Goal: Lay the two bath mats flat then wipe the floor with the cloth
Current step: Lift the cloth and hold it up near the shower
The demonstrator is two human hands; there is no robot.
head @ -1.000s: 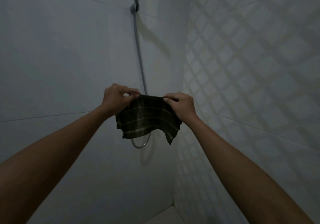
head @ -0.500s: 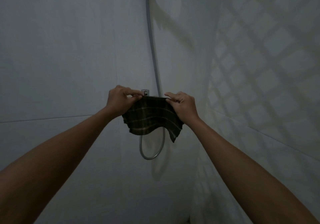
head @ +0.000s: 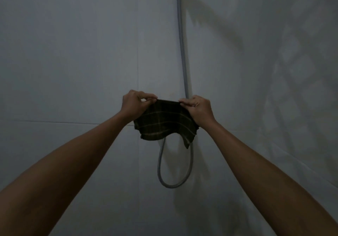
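Observation:
A small dark checked cloth (head: 164,124) with pale stripes hangs in the air in front of a tiled wall, stretched along its top edge. My left hand (head: 134,104) pinches the cloth's upper left corner and my right hand (head: 198,108) pinches its upper right corner. Both arms reach forward at chest height. The lower edge of the cloth droops and curls. No bath mat and no floor is in view.
A grey shower hose (head: 182,53) runs down the wall behind the cloth and loops below it. White tiled walls (head: 73,53) meet in a corner at the right, where a lattice of light and shadow (head: 296,71) falls.
The view has swung to the left, so the wall corner and hose moved right and the floor left the frame. Both hands keep the cloth stretched between them.

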